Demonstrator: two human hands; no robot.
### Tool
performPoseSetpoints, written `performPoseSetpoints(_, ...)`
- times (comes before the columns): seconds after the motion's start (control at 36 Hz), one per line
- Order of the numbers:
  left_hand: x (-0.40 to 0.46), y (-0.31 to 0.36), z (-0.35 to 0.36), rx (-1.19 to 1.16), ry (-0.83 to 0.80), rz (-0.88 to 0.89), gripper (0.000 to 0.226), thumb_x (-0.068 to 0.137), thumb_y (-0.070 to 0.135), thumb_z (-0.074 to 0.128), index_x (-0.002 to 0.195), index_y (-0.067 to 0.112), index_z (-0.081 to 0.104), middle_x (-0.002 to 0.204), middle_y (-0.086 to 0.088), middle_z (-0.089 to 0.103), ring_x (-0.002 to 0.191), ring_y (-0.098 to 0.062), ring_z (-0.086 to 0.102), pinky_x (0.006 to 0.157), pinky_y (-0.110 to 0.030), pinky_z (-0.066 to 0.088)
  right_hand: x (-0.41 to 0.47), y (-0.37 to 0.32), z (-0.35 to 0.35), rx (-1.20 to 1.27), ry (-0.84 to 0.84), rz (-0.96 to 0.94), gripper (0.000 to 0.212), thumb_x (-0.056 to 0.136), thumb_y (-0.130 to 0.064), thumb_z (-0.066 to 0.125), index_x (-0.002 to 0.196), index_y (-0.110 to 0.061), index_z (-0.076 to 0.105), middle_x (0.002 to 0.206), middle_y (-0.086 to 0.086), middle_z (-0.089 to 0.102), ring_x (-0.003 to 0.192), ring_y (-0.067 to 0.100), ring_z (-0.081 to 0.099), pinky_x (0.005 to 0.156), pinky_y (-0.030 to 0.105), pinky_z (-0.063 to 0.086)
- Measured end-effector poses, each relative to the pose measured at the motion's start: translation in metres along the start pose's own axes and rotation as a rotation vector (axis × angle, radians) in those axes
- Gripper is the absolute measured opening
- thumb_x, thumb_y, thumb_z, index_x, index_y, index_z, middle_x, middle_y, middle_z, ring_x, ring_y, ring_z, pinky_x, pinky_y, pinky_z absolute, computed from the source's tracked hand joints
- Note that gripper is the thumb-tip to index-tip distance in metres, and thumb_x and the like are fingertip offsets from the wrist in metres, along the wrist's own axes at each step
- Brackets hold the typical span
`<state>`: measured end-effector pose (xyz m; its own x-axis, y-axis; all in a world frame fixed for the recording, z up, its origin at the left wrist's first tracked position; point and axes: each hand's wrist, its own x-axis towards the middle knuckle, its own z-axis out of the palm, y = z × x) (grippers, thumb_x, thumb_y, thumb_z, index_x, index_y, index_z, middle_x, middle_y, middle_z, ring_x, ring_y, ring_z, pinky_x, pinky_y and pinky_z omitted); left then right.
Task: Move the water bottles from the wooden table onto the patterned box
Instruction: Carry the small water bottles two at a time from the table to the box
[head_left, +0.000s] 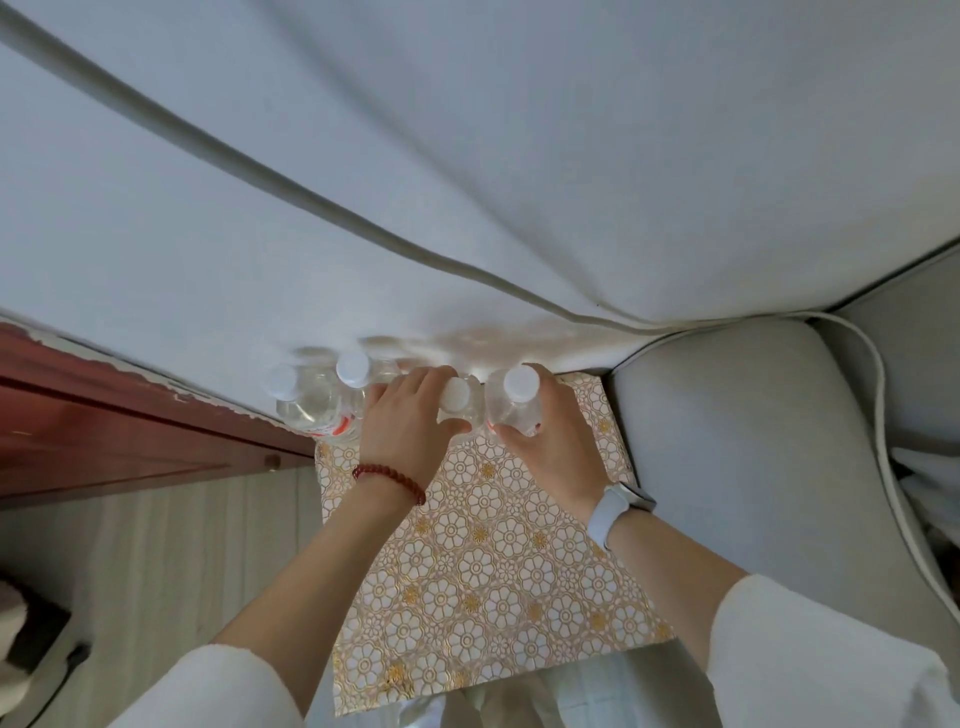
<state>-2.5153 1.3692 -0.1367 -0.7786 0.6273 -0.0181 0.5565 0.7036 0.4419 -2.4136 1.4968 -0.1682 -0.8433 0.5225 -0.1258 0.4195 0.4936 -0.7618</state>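
Four water bottles (358, 370) against white curtain (467, 182), grey sofa (727, 441) beside patterned box (483, 561)

A home, a bedroom or living room by the look of it.
White curtain (467, 156), grey upholstered seat (727, 441), red-brown wooden furniture (104, 431), pale plank floor (171, 545).

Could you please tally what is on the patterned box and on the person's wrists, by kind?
Water bottles, clear with white caps: 4
Red bead bracelet: 1
White-strapped watch: 1
Total: 6
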Motion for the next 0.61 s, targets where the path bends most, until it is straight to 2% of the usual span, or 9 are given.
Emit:
performPoseSetpoints(0.06,0.006,0.0,-0.001,0.043,0.027,0.022,0.046,0.071,0.025,0.074,0.112,0.013,0.057,0.114,-0.004,0.064,0.107,-0.024,0.056,0.091,-0.033,0.026,0.007,-0.004,0.003,0.023,0.017,0.016,0.059,0.08,-0.031,0.067,0.131,-0.026,0.037,0.125,0.004,0.048,0.101,0.017,0.053,0.073,0.029,0.052)
performPoseSetpoints(0.17,0.017,-0.004,0.0,0.224,0.12,0.067,0.053,0.06,0.021,0.082,0.108,0.012,0.06,0.097,-0.006,0.07,0.089,-0.027,0.065,0.081,-0.038,0.039,0.02,-0.01,0.008,0.054,0.032,0.007,0.059,0.081,-0.03,0.067,0.132,-0.026,0.037,0.128,0.004,0.047,0.107,0.017,0.052,0.071,0.016,0.043)
performPoseSetpoints(0.28,0.02,-0.012,0.0,0.344,0.233,0.099,0.058,0.049,0.027,0.087,0.1,0.015,0.061,0.082,0.0,0.07,0.082,-0.024,0.065,0.077,-0.033,0.025,0.027,-0.015,0.012,0.071,0.035,0.037,0.062,0.081,-0.029,0.067,0.135,-0.024,0.037,0.13,0.007,0.041,0.109,0.022,0.052,0.077,0.025,0.046)
performPoseSetpoints(0.36,0.019,-0.016,0.001,0.394,0.262,0.093,0.058,0.051,0.031,0.086,0.1,0.017,0.06,0.083,0.001,0.07,0.088,-0.024,0.064,0.086,-0.038,0.026,0.03,-0.019,0.013,0.064,0.03,0.046,0.063,0.08,-0.027,0.068,0.135,-0.023,0.037,0.13,0.009,0.038,0.107,0.025,0.054,0.076,0.025,0.046)
performPoseSetpoints(0.42,0.018,-0.017,0.001,0.415,0.255,0.087,0.059,0.051,0.033,0.086,0.102,0.017,0.06,0.086,0.002,0.07,0.09,-0.024,0.065,0.091,-0.043,0.037,0.032,-0.019,0.014,0.066,0.042,0.044,0.063,0.079,-0.026,0.069,0.134,-0.022,0.038,0.13,0.009,0.039,0.108,0.023,0.051,0.075,0.022,0.044)
performPoseSetpoints(0.47,0.017,-0.017,0.001,0.427,0.25,0.093,0.061,0.051,0.035,0.086,0.103,0.016,0.061,0.086,0.001,0.071,0.088,-0.024,0.066,0.09,-0.048,0.044,0.033,-0.018,0.017,0.07,0.054,0.038,0.064,0.078,-0.026,0.07,0.134,-0.02,0.038,0.13,0.009,0.041,0.106,0.017,0.047,0.073,0.015,0.04)
performPoseSetpoints(0.53,0.017,-0.016,0.002,0.445,0.249,0.1,0.062,0.052,0.036,0.085,0.104,0.014,0.06,0.087,0.001,0.071,0.088,-0.023,0.066,0.09,-0.051,0.044,0.033,-0.018,0.018,0.089,0.06,0.04,0.066,0.078,-0.025,0.07,0.134,-0.019,0.037,0.131,0.009,0.041,0.1,0.004,0.036,0.067,0.005,0.037)
performPoseSetpoints(0.56,0.016,-0.016,0.002,0.455,0.245,0.1,0.063,0.052,0.037,0.084,0.106,0.014,0.06,0.088,0.001,0.07,0.09,-0.023,0.065,0.091,-0.051,0.043,0.033,-0.018,0.018,0.114,0.06,0.052,0.067,0.078,-0.024,0.071,0.135,-0.019,0.036,0.132,0.009,0.041,0.1,0.001,0.034,0.068,0.001,0.036)
performPoseSetpoints(0.61,0.015,-0.015,0.003,0.467,0.229,0.092,0.068,0.054,0.039,0.083,0.111,0.013,0.057,0.094,0.0,0.069,0.096,-0.023,0.064,0.094,-0.052,0.041,0.03,-0.018,0.018,0.191,0.053,0.092,0.076,0.078,-0.021,0.071,0.139,-0.015,0.028,0.138,0.012,0.036,0.116,0.009,0.036,0.086,0.002,0.03)
